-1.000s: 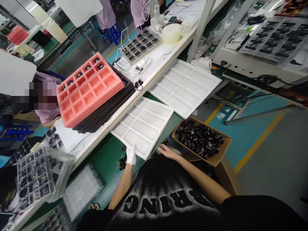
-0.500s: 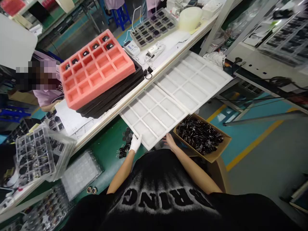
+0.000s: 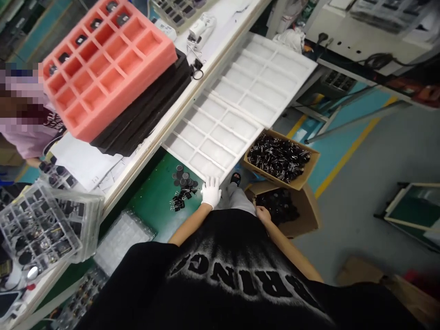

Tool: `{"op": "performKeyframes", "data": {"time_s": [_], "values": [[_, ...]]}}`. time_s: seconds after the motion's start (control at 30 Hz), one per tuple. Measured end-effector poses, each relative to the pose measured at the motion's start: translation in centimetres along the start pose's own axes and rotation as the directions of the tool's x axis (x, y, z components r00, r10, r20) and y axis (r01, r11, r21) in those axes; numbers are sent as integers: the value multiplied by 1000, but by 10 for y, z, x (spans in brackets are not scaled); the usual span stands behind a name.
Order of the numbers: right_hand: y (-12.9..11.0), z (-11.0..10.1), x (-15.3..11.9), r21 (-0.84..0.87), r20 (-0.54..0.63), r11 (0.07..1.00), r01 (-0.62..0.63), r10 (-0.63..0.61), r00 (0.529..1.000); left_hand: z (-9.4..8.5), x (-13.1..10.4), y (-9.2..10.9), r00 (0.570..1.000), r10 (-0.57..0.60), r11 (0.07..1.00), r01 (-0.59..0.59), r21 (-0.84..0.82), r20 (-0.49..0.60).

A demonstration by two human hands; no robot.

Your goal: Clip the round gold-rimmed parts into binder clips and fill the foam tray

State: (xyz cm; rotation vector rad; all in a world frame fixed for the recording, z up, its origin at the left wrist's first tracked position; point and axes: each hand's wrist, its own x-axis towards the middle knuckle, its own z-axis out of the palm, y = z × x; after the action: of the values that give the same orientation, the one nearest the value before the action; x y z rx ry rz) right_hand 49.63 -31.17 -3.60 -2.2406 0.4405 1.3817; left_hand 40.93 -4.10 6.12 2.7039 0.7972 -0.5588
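Observation:
My left hand (image 3: 211,192), in a white glove, rests with fingers spread on the near corner of a white gridded tray (image 3: 220,133). A second white gridded tray (image 3: 264,80) lies beyond it. My right hand (image 3: 262,214) is bare and off the tray, its fingers curled at the rim of a cardboard box (image 3: 311,208) of dark pieces; whether it holds anything is too small to tell. Left of my gloved hand, black binder clips (image 3: 178,200) and dark round discs (image 3: 181,176) lie on the green surface.
A pink foam tray (image 3: 110,82) tops black foam sheets (image 3: 144,110) on the white shelf. A carton of binder clips (image 3: 280,158) stands at my right. Clear compartment trays (image 3: 37,229) are at the left, near a person (image 3: 24,133).
My view has shifted. The white trays sit further in under the shelf. My right hand has left the tray edge and moved to the lower box; my left hand now lies on the tray corner.

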Motion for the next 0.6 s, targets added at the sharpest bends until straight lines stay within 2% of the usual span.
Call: {"op": "performKeyframes", "data": {"time_s": [0.13,0.3,0.5,0.6], "values": [[59,14,-21,68,-27,998,-12,14,1000,6,6,-11,997,70,989,-74,125,38],[105,27,-39,137,-48,990,-29,36,998,3,14,-15,992,109,964,-120,238,59],[153,35,-51,180,-19,977,-118,124,992,-4,13,-4,996,91,944,-89,318,9],[181,36,-57,172,-9,973,-154,158,987,-9,9,9,998,44,943,-24,333,-51]]}}
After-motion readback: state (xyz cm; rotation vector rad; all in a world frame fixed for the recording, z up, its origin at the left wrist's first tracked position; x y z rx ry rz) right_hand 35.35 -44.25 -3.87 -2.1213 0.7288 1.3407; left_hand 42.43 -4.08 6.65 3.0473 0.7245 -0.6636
